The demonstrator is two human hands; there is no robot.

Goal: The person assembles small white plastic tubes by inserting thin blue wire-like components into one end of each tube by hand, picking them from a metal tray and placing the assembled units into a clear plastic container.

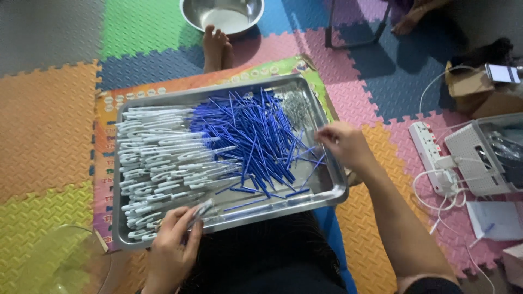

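Your steel tray (332, 193) rests across your lap, and everything else sits around it. Inside the tray, a heap of white pen barrels (158, 163) fills its left half, a pile of thin blue refills (253, 136) lies in the middle, and a small cluster of metal springs (296, 109) sits toward its far right corner.

Your left hand (171, 247) is at the tray's near left edge, its fingers (185, 226) closed around one pale pen barrel (200, 209) that points in over the rim. Your right hand (343, 142) hovers over the tray's right rim, fingers pinched together near the loose blue refills; whether they actually hold one is too small to tell.

Under the tray lies a colourful printed sheet (109, 103) on foam floor mats (43, 125). Beyond the tray's far edge are bare feet (217, 48) and a steel bowl (222, 15). Well to the right of the tray are a white power strip (433, 155) and a white plastic basket (482, 160).
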